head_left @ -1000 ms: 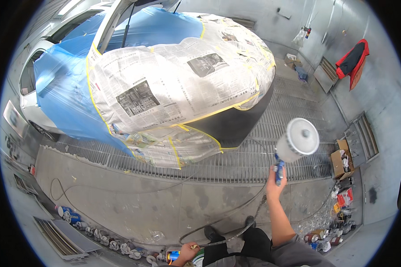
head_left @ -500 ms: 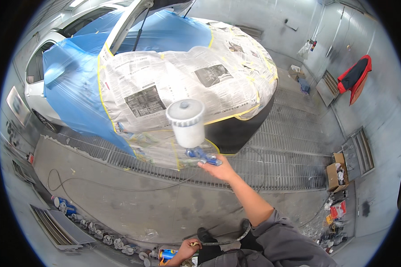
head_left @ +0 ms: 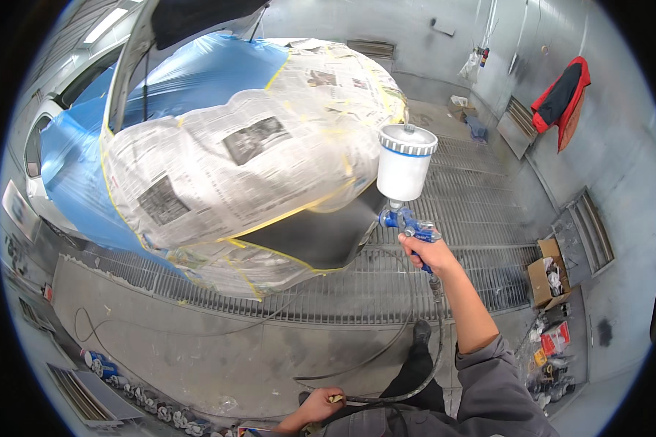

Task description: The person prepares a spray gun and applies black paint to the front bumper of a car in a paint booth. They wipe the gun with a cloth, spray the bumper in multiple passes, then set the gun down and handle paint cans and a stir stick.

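Observation:
My right hand (head_left: 431, 253) is closed round the grip of a blue spray gun (head_left: 401, 218). The gun stands upright, with a white paint cup (head_left: 404, 173) and its grey ridged lid on top. Its nozzle points left at the bare dark panel (head_left: 310, 237) on the car's end, a short way off without touching. From the bottom of the grip an air hose (head_left: 439, 335) hangs and loops back to my left hand (head_left: 321, 405), which is closed round it low down by my body. Newspaper masking (head_left: 270, 164) edged with yellow tape surrounds the panel.
Blue plastic film (head_left: 189, 80) covers the car under a raised lid. Floor grating (head_left: 474, 211) runs round the car. More hose lies on the concrete floor (head_left: 219, 357). At the right stand a cardboard box (head_left: 539, 284) and litter; a red jacket (head_left: 572, 102) hangs on the wall.
My right hand has carried the spray gun to the right, along the dark panel. The view has shifted right, and one foot has stepped out ahead. My left hand keeps hold of the hose.

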Tool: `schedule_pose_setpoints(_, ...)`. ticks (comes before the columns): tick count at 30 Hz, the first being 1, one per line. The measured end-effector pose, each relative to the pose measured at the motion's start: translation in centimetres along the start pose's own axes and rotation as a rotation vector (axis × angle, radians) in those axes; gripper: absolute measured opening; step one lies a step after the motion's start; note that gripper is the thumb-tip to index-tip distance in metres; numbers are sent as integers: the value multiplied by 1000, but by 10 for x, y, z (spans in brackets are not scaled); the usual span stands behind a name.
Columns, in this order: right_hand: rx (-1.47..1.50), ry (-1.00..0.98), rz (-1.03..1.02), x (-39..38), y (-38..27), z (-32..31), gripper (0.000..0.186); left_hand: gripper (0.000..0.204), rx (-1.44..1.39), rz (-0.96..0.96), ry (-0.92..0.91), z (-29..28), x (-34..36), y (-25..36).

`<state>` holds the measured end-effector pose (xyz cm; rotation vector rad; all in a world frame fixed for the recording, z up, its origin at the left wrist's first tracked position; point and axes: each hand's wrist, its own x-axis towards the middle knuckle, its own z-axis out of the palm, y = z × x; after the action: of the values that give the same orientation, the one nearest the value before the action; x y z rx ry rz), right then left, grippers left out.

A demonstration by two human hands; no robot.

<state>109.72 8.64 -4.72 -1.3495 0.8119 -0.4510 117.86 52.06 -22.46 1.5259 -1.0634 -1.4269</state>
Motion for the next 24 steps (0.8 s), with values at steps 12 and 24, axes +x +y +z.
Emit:
schedule_pose_setpoints(12,14,86,-34,183,-58,-300,31,9,20,-154,185,162,226,173)
schedule_pose_setpoints(24,-36,-255,-42,280,-203,-362,24,11,-246,-84,455,230,329,252)
